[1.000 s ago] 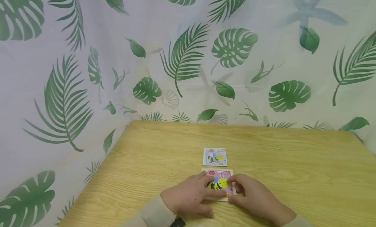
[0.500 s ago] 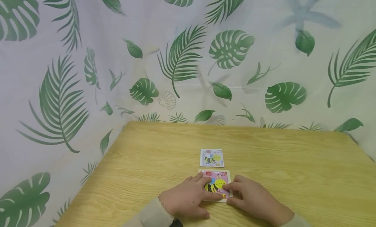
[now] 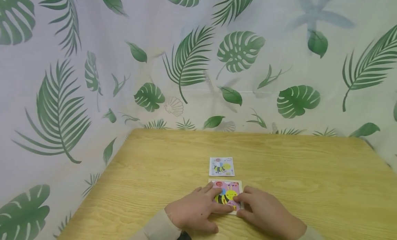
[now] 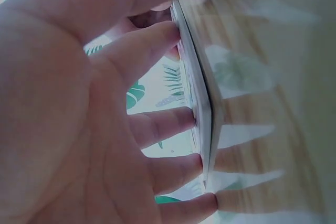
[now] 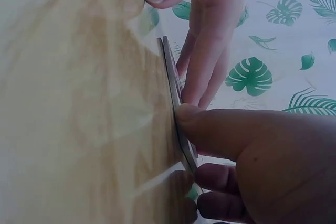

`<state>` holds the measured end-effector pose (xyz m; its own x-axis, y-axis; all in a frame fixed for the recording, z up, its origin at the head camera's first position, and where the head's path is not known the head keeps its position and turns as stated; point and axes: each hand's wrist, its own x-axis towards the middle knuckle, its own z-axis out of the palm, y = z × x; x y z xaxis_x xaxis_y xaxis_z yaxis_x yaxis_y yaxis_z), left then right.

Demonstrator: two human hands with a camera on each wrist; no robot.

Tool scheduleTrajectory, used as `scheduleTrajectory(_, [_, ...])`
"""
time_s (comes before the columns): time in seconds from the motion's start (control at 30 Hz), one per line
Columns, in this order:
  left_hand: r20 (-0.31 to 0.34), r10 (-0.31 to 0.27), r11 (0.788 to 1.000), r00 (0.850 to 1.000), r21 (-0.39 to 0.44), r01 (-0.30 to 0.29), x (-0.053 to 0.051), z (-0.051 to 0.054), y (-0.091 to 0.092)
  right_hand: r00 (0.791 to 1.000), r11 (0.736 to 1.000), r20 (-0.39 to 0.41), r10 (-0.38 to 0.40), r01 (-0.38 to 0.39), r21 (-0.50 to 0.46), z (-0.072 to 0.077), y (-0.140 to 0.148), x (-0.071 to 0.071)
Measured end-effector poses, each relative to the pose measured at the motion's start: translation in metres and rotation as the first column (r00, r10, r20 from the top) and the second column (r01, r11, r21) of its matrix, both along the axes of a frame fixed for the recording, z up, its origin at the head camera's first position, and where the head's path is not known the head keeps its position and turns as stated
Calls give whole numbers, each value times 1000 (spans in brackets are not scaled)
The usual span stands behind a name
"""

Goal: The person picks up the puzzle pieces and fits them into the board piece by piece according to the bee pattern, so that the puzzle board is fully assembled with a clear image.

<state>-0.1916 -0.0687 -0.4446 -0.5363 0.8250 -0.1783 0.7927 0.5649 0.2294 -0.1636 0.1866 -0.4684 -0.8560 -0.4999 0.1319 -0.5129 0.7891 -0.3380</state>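
Observation:
A bee jigsaw puzzle (image 3: 231,188) in a pale-framed board lies flat on the table, pink with a yellow-and-black bee. My left hand (image 3: 196,209) rests spread over its left side, fingers fairly straight with the tips on its face; the left wrist view shows the fingertips along the thin board (image 4: 202,108). At the right edge, my right hand (image 3: 266,210) has curled fingers and grips the puzzle, index finger on its face and thumb by the lower right corner. In the right wrist view the thumb touches the board's edge (image 5: 173,87). Both hands hide part of the puzzle.
Just beyond the puzzle lies a square picture card (image 3: 221,167) with the same bee in paler colours. The wood-grain table (image 3: 294,164) ends at a white leaf-printed curtain (image 3: 192,112) behind and to the left.
The view has shifted slightly, so everything sits a little further left. My right index finger has slid a little lower on the puzzle's right side. The left hand keeps its place on the puzzle.

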Motion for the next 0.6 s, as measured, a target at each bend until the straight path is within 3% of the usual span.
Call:
scheduleTrajectory(0.2, [-7, -11, 1000, 1000, -4, 11, 2, 1, -2, 1000, 1000, -23, -11, 11, 4, -2, -1, 1])
scheduleTrajectory(0.4, [-25, 23, 1000, 999, 3, -22, -1, 2, 0, 998, 1000, -59, -2, 3, 27, 0, 0, -1])
scheduleTrajectory(0.47, [-32, 31, 999, 999, 12, -30, -1, 3, 1, 999, 1000, -37, 17, -16, 15, 1, 4, -1])
scheduleTrajectory(0.6, [-45, 36, 999, 998, 9, -36, 4, 3, 3, 993, 994, 86, 76, -69, -84, 5, 15, 4])
